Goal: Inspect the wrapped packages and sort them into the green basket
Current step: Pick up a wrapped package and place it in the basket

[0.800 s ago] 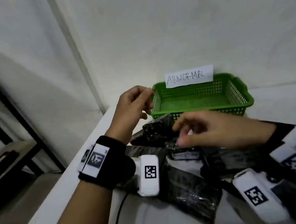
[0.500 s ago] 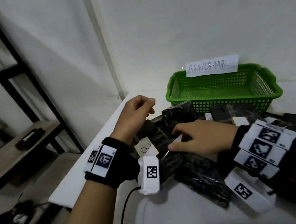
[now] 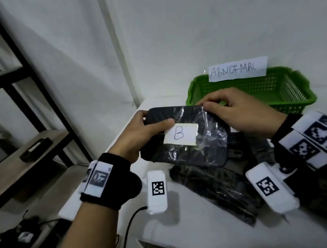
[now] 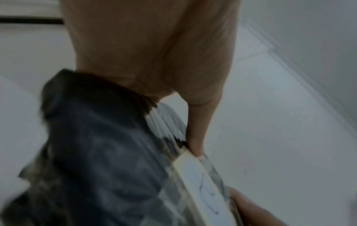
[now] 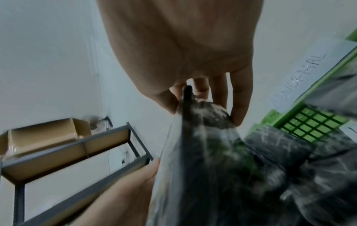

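Far left, head view: dark metal shelf rack (image 3: 15,86) w/ wooden boards, a small black object (image 3: 35,146) lying on the middle board; cables and gear on the floor below. Left hand (image 3: 139,136) grasps the left end of a wrapped package (image 3: 183,137), thumb across the top by the label, fingers curled under; left wrist view, though blurry, shows the thumb pressed on the wrap edge. The pkg is black, in clear crinkly plastic, held up off the white table (image 3: 196,235) between both hands, in front of and left of the basket, not in it. White sticker (image 3: 181,135) on its upper face reads "B". Under and to the right, more wrapped black packages (image 3: 221,189) lie in a loose pile on the table. Right hand (image 3: 239,112) pinches the pkg's top right corner, fingers curled over the far edge; right wrist view confirms thumb and fingers closed on the plastic. Behind it, green basket (image 3: 293,91) sits at the back of the table against the wall, paper sign (image 3: 237,69) on its rear rim reading "ABNORMAL"; what can be seen of the basket's interior holds nothing. Both wrists wear black bands w/ white marker tags.
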Demonstrator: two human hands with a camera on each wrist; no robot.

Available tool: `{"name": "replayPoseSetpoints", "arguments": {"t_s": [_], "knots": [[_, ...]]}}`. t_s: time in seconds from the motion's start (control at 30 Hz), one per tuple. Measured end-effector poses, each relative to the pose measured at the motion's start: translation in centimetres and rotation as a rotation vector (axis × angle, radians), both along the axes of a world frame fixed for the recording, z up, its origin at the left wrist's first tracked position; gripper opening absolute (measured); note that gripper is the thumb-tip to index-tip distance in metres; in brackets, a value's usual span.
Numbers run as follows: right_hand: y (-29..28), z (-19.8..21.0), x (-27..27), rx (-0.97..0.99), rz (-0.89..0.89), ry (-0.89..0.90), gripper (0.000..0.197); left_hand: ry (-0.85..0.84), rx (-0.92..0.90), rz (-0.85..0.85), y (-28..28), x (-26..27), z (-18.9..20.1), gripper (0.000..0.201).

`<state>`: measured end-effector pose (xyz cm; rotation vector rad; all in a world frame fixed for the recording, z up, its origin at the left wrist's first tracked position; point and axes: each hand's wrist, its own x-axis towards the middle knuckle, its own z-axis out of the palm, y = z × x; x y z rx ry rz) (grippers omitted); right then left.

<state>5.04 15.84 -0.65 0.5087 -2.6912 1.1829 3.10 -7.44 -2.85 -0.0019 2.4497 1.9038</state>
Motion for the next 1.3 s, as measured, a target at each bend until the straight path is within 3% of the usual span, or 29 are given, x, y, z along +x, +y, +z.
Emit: {"name": "replayPoseSetpoints", "arguments": {"t_s": [0.1, 0.2, 0.27, 0.43, 0.53, 0.6, 0.7, 0.9, 1.07, 1.2, 1.3], "knots": [[2.0, 1.7, -0.2, -0.294, -0.061, 0.079, 0.02, 0.13, 0.239, 0.01, 2.1, -0.2, 1.6, 0.048], [4.2, 2.3, -0.6, -0.5, -0.09, 0.062, 0.039, 0.264, 0.41, 0.054, 5.2, -0.8, 3.2, 0.039], [5.8, 2.1, -0.5, -0.618, -0.08, 0.013, 0.04, 0.332, 0.462, 0.015, 7.8, -1.3, 3.9, 0.037], [10.6, 1.2, -0.8, -0.783, -0.208, 0.112, 0.039, 0.273, 0.509, -0.228, 14.2, -3.2, 4.2, 0.036], [13.2, 0.6, -1.3, -0.847, -0.284, 0.153, 0.036, 0.213, 0.453, -0.342, 17.1, -4.5, 3.6, 0.051], [14.8, 0.3, -1.9, -0.886, -0.288, 0.127, 0.036, 0.241, 0.403, -0.336, 18.6, -5.6, 3.1, 0.06], [16.5, -0.2, -2.9, -0.969, -0.226, 0.01, 0.039, 0.314, 0.389, -0.272, 20.1, -6.4, 2.2, 0.057], [17.5, -0.9, -3.6, -0.997, -0.201, -0.085, 0.035, 0.364, 0.382, -0.233, 21.2, -6.3, 1.8, 0.06], [16.8, -1.9, -3.6, -0.953, -0.278, -0.003, 0.046, 0.331, 0.389, -0.259, 20.9, -7.0, 1.0, 0.055], [14.9, -2.5, -3.4, -0.891, -0.285, 0.074, 0.045, 0.313, 0.439, -0.251, 19.2, -7.0, 0.2, 0.068], [14.3, -2.8, -3.7, -0.855, -0.247, 0.029, 0.046, 0.341, 0.392, -0.258, 18.1, -7.1, 0.0, 0.058]]}}
